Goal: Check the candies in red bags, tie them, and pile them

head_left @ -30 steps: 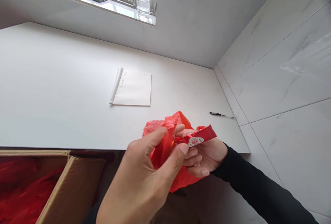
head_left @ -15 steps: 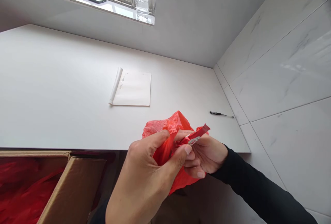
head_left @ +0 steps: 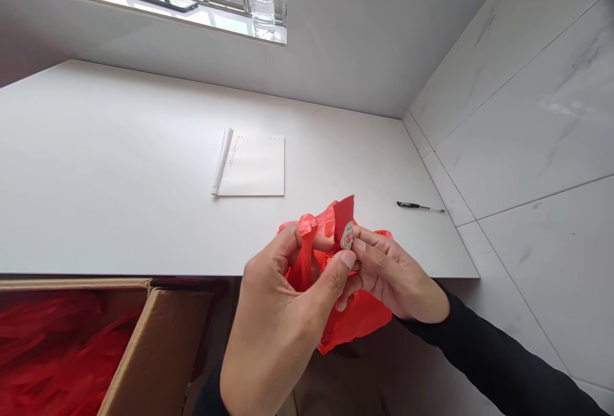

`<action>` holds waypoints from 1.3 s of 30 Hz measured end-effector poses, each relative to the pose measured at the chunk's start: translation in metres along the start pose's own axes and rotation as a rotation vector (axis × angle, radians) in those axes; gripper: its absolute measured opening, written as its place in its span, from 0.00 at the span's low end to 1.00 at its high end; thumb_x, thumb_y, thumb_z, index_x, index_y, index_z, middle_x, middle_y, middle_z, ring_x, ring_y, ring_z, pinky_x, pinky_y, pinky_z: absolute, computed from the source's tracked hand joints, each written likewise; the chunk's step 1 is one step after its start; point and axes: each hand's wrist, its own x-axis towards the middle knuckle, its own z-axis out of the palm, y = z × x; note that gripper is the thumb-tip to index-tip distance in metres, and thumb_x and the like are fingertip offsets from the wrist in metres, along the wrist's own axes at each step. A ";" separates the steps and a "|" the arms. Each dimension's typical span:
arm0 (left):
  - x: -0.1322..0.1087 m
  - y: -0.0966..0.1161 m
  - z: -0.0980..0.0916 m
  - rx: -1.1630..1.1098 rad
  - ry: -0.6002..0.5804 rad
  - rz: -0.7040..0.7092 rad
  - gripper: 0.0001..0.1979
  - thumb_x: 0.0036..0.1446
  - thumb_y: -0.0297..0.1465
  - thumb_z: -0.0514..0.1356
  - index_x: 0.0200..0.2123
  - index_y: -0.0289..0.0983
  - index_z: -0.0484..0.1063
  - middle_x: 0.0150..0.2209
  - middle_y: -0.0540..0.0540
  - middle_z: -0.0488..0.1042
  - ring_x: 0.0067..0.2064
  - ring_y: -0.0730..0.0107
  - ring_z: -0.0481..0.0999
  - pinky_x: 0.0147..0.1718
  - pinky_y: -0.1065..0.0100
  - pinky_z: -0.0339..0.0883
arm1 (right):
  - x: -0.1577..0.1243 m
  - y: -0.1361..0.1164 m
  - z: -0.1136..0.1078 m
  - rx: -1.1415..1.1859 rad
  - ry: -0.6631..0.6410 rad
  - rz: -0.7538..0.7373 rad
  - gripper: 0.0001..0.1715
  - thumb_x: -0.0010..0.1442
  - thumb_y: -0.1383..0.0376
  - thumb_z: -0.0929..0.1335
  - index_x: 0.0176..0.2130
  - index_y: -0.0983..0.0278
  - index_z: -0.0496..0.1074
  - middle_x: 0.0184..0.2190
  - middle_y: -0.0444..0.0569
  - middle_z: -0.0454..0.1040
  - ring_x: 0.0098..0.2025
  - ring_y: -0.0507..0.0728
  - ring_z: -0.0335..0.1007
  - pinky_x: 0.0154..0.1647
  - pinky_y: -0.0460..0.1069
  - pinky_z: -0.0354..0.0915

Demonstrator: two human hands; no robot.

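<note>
In front of the counter's near edge, my left hand [head_left: 278, 326] pinches the rim of a thin red plastic bag [head_left: 357, 320] between thumb and fingers. My right hand [head_left: 400, 281], in a black sleeve, pinches a small red snack packet [head_left: 344, 224] with a round white label. The packet stands nearly upright at the bag's mouth, its lower end between my fingertips. Both hands meet over the bag, which hangs crumpled below them.
A white counter [head_left: 119, 179] carries a notepad [head_left: 252, 163] with its top sheet rolled back and a black pen [head_left: 419, 207] near the tiled wall. An open cardboard box [head_left: 158, 345] with red plastic inside sits at lower left. A phone and a clear bottle rest on the windowsill.
My right hand turned the red packet from lying sideways to standing nearly upright at the bag's mouth. Both hands rose slightly; the left kept its pinch on the bag.
</note>
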 end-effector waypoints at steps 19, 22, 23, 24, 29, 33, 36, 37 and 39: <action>0.004 -0.020 -0.020 -0.080 0.054 0.016 0.16 0.65 0.41 0.62 0.30 0.39 0.65 0.24 0.55 0.59 0.26 0.78 0.56 0.26 0.77 0.58 | 0.003 -0.007 -0.014 -0.043 0.029 0.089 0.27 0.72 0.52 0.62 0.28 0.66 0.70 0.20 0.43 0.66 0.19 0.49 0.65 0.21 0.44 0.69; 0.003 -0.021 -0.019 -0.101 0.056 -0.016 0.15 0.64 0.41 0.63 0.31 0.39 0.66 0.23 0.55 0.58 0.26 0.78 0.56 0.25 0.77 0.58 | 0.004 -0.010 -0.013 -0.056 0.073 0.067 0.28 0.71 0.49 0.63 0.28 0.66 0.70 0.19 0.42 0.65 0.19 0.49 0.64 0.20 0.43 0.68; 0.004 -0.021 -0.018 -0.106 0.055 -0.023 0.15 0.63 0.42 0.64 0.31 0.39 0.67 0.23 0.55 0.59 0.26 0.78 0.56 0.25 0.77 0.58 | 0.004 -0.010 -0.013 -0.059 0.082 0.058 0.29 0.71 0.48 0.64 0.27 0.66 0.70 0.19 0.42 0.65 0.19 0.49 0.64 0.20 0.43 0.68; 0.004 -0.021 -0.017 -0.110 0.056 -0.028 0.15 0.63 0.42 0.64 0.30 0.39 0.67 0.23 0.55 0.59 0.25 0.78 0.56 0.25 0.78 0.58 | 0.004 -0.011 -0.013 -0.059 0.089 0.050 0.29 0.70 0.47 0.64 0.27 0.66 0.69 0.19 0.42 0.65 0.19 0.49 0.64 0.20 0.43 0.68; 0.004 -0.021 -0.014 -0.120 0.066 -0.021 0.14 0.61 0.41 0.65 0.30 0.39 0.68 0.23 0.55 0.61 0.25 0.78 0.57 0.24 0.78 0.59 | 0.004 -0.010 -0.015 -0.078 0.118 0.028 0.29 0.68 0.45 0.65 0.29 0.65 0.69 0.18 0.41 0.65 0.19 0.49 0.63 0.20 0.43 0.68; 0.003 -0.020 -0.014 -0.127 0.059 -0.029 0.14 0.61 0.40 0.66 0.29 0.39 0.68 0.23 0.55 0.60 0.25 0.78 0.57 0.24 0.79 0.60 | 0.004 -0.009 -0.017 -0.107 0.125 0.012 0.28 0.70 0.46 0.64 0.31 0.65 0.70 0.19 0.41 0.66 0.20 0.49 0.66 0.22 0.44 0.69; 0.003 -0.020 -0.014 -0.125 0.045 -0.016 0.13 0.63 0.39 0.64 0.29 0.39 0.69 0.23 0.55 0.60 0.25 0.78 0.57 0.25 0.79 0.60 | 0.004 -0.009 -0.016 -0.106 0.129 0.018 0.28 0.68 0.45 0.65 0.30 0.65 0.70 0.19 0.41 0.66 0.20 0.49 0.65 0.21 0.44 0.69; 0.003 -0.020 -0.014 -0.123 0.042 -0.009 0.13 0.63 0.38 0.64 0.29 0.39 0.69 0.23 0.55 0.60 0.25 0.78 0.57 0.25 0.79 0.60 | 0.004 -0.009 -0.016 -0.102 0.134 0.028 0.29 0.68 0.44 0.65 0.30 0.65 0.70 0.19 0.41 0.65 0.20 0.49 0.65 0.21 0.44 0.69; 0.003 -0.019 -0.013 -0.121 0.037 0.001 0.12 0.64 0.38 0.63 0.30 0.39 0.70 0.23 0.55 0.60 0.25 0.78 0.57 0.25 0.79 0.59 | 0.004 -0.009 -0.015 -0.089 0.146 0.046 0.29 0.68 0.45 0.66 0.29 0.65 0.70 0.19 0.40 0.65 0.19 0.49 0.64 0.21 0.44 0.69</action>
